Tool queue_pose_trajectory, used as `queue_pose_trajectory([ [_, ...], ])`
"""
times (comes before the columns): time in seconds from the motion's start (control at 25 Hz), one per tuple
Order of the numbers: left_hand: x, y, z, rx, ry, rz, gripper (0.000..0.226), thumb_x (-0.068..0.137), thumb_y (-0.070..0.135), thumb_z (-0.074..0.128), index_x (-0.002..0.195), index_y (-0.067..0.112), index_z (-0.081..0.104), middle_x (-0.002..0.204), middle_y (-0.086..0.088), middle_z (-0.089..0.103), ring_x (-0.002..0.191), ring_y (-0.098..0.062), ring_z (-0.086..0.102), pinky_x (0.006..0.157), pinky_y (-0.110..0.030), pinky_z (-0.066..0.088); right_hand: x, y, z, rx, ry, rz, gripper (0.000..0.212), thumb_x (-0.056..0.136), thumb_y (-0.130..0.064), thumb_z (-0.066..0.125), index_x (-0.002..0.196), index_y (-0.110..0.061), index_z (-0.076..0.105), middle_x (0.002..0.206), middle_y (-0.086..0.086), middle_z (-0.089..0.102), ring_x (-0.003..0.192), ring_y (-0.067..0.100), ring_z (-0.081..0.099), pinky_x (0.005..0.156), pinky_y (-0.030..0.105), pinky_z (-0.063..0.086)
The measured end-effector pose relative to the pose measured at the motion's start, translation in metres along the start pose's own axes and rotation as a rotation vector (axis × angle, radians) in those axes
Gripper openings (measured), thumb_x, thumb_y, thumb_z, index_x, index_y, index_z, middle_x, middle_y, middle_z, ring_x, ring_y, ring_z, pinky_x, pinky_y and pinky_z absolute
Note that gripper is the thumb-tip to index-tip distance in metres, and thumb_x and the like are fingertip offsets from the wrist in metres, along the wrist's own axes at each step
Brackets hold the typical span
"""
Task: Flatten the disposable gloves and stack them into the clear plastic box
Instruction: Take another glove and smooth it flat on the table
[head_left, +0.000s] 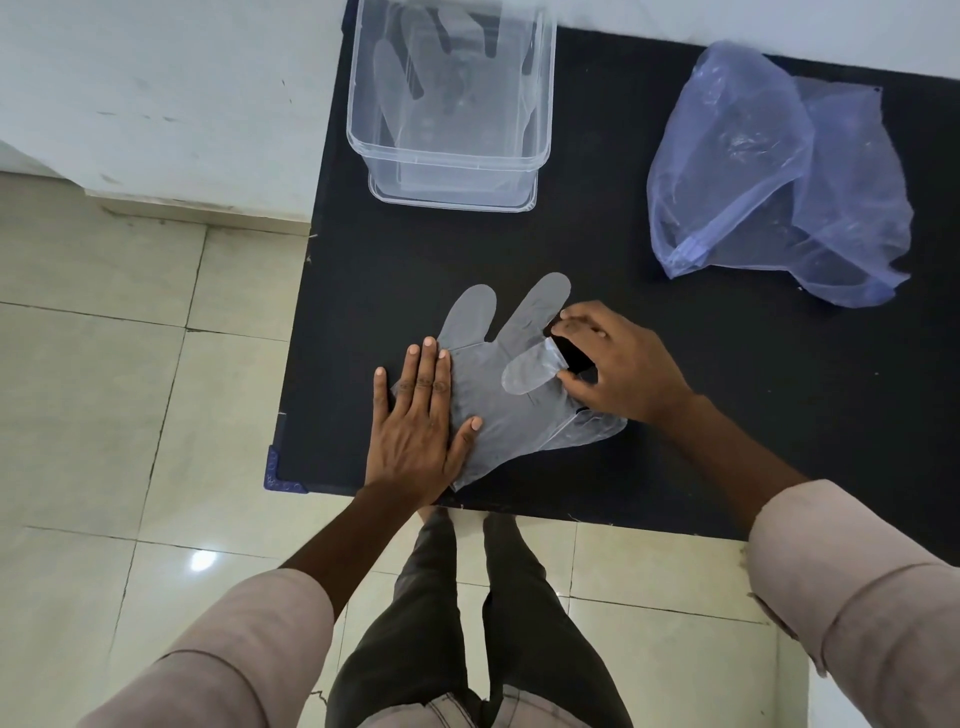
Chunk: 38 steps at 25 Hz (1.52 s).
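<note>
Left hand (418, 421): flat, fingers straight and close together, palm pressing the cuff side of the disposable glove (498, 400) onto the black worktop (727, 415). No grip as such; it serves as an anchor. Judgement: this hand should hold firm while the other side is worked, since the film looks slippery and would likely slide on the matte surface.

Glove: thin translucent grey film, lying near the front edge of the worktop. Two glove fingers point away, flat. One folded finger (527, 370) is doubled back over the palm area. Faint creases show near the cuff.

Right hand (618, 364): fingers curled, its grip pinching the base of the folded finger between thumb and fingertips. Judgement: the step in hand is unfolding that finger. It is best drawn outward and laid straight, then smoothed from palm to tip to expel trapped air. A sharp pull could stretch or tear film this thin.

Clear plastic box (449, 161): rigid, rectangular, rounded corners, at the far side of the worktop. At least one flattened glove already lies inside.

Bluish plastic bag (769, 187): crumpled, soft, semi-transparent, at far right; contents cannot be told
</note>
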<state>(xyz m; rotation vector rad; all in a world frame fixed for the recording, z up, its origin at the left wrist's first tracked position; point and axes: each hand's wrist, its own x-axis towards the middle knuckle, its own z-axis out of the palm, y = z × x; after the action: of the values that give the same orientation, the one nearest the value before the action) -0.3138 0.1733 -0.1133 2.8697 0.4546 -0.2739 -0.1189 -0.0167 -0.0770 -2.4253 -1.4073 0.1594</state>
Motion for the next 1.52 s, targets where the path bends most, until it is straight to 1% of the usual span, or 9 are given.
queue_pose_trajectory([
  [0.28,0.000,0.000,0.000,0.010,-0.004,-0.003,0.083,0.093,0.069,0.011,0.155,0.014,0.000,0.164,-0.006,0.001,0.151,-0.024,-0.002,0.121,-0.048,-0.006,-0.002,-0.004,0.011,-0.058,0.183,-0.022,0.022,0.086,-0.020,0.062,0.103,-0.007,0.069,0.104,0.012,0.068,0.084,0.023,0.067,0.064,0.032,0.056],
  [0.44,0.000,0.000,-0.001,0.014,-0.004,-0.001,0.083,0.093,0.069,0.010,0.154,0.014,0.000,0.163,-0.006,0.001,0.151,-0.025,-0.001,0.121,-0.048,-0.005,-0.002,-0.010,0.016,-0.098,0.198,-0.056,0.020,0.083,-0.018,0.062,0.099,-0.008,0.070,0.102,0.013,0.068,0.084,0.026,0.066,0.061,0.038,0.054],
  [0.64,0.000,0.000,-0.002,0.012,-0.015,-0.001,0.083,0.092,0.069,0.010,0.154,0.014,0.001,0.163,-0.006,0.001,0.151,-0.025,-0.002,0.121,-0.049,-0.004,0.000,-0.016,0.019,-0.139,0.146,-0.075,0.015,0.085,-0.020,0.061,0.087,-0.010,0.072,0.103,0.013,0.069,0.089,0.029,0.065,0.069,0.038,0.048],
  [0.76,0.000,0.001,-0.002,0.014,-0.016,-0.002,0.083,0.093,0.068,0.011,0.154,0.014,0.001,0.163,-0.006,0.001,0.150,-0.025,-0.002,0.121,-0.049,-0.003,0.000,-0.023,0.018,-0.011,0.205,0.092,0.010,0.081,-0.019,0.066,0.082,-0.011,0.072,0.102,0.010,0.069,0.092,0.028,0.063,0.073,0.041,0.047],
  [0.96,0.000,0.000,-0.001,0.006,-0.013,0.001,0.082,0.093,0.067,0.013,0.155,0.013,0.003,0.163,-0.006,0.002,0.150,-0.025,0.000,0.121,-0.051,-0.001,-0.003,-0.035,0.017,0.304,0.337,0.574,0.003,0.076,-0.020,0.073,0.076,-0.017,0.071,0.102,0.001,0.065,0.098,0.019,0.056,0.082,0.046,0.045],
  [1.16,0.000,0.000,-0.001,0.007,-0.011,0.004,0.082,0.093,0.067,0.013,0.154,0.012,0.003,0.163,-0.007,0.002,0.150,-0.026,0.001,0.121,-0.051,0.000,-0.002,-0.045,0.018,0.340,0.345,0.679,0.005,0.075,-0.021,0.072,0.078,-0.019,0.069,0.104,-0.001,0.062,0.101,0.017,0.054,0.088,0.040,0.039],
  [1.28,0.000,0.000,-0.001,0.010,-0.010,0.006,0.082,0.094,0.067,0.012,0.154,0.012,0.003,0.163,-0.007,0.002,0.150,-0.026,0.000,0.121,-0.050,-0.001,0.002,-0.047,0.016,0.369,0.410,0.766,0.005,0.075,-0.021,0.071,0.076,-0.017,0.068,0.102,-0.001,0.062,0.099,0.016,0.054,0.088,0.040,0.039],
  [1.44,0.000,0.000,0.000,0.017,-0.014,0.004,0.082,0.094,0.067,0.010,0.155,0.012,0.004,0.163,-0.008,0.004,0.151,-0.025,0.000,0.121,-0.051,0.001,0.010,-0.048,0.010,0.413,0.447,1.060,0.005,0.075,-0.019,0.069,0.076,-0.018,0.064,0.106,0.000,0.061,0.101,0.018,0.053,0.092,0.043,0.036],
  [1.52,0.001,-0.001,0.002,0.015,-0.016,-0.001,0.082,0.094,0.067,0.011,0.155,0.012,0.003,0.163,-0.007,0.003,0.151,-0.025,0.000,0.121,-0.051,0.001,0.013,-0.046,0.006,0.476,0.497,1.210,0.011,0.074,-0.018,0.068,0.084,-0.022,0.064,0.108,-0.002,0.059,0.105,0.020,0.055,0.093,0.045,0.037],
])
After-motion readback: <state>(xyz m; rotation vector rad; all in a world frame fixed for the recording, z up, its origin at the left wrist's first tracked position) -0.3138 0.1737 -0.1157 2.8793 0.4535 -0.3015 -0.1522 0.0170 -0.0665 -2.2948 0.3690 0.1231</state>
